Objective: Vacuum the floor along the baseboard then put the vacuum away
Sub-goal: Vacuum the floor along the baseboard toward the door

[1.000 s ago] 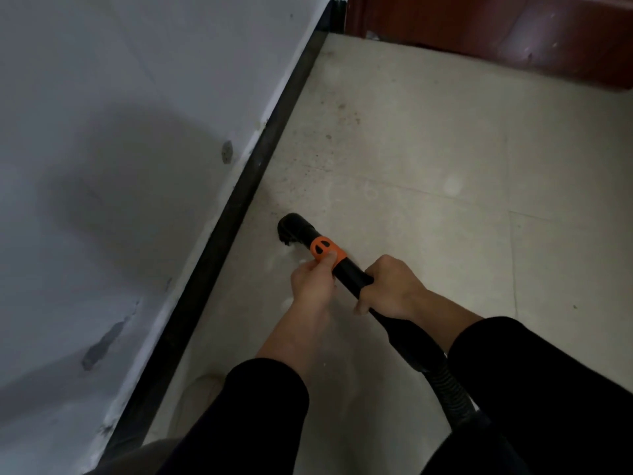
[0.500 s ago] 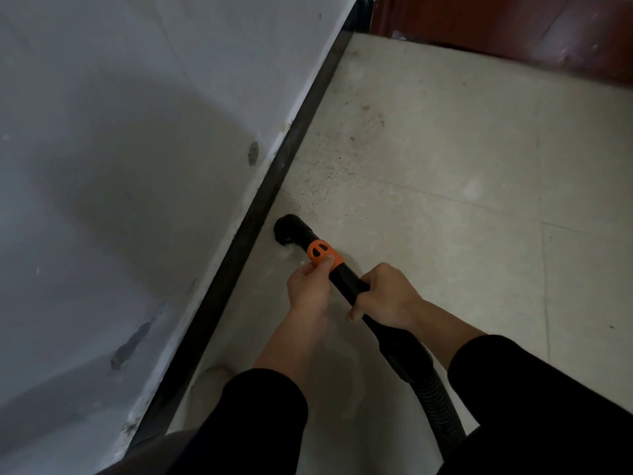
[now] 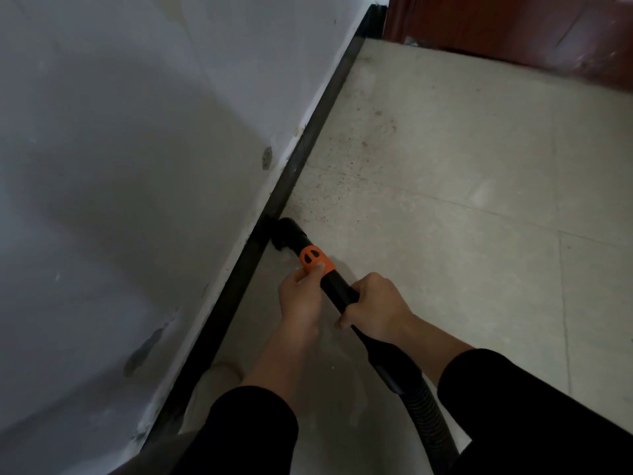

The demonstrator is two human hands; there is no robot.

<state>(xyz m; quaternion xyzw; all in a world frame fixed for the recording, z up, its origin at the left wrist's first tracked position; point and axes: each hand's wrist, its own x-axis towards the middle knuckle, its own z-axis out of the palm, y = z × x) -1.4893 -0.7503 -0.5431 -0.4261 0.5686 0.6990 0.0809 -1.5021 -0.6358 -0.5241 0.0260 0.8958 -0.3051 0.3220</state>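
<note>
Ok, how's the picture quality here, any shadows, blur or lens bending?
Head view: dim, soft light; a broad shadow falls across the wall; the wide lens tilts the baseboard diagonally; the red-brown door at top looks smeared; both hands on the vacuum wand stay fairly sharp.

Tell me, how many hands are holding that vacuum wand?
2: the left hand by the orange collar, the right hand just behind it on the black wand.
</note>
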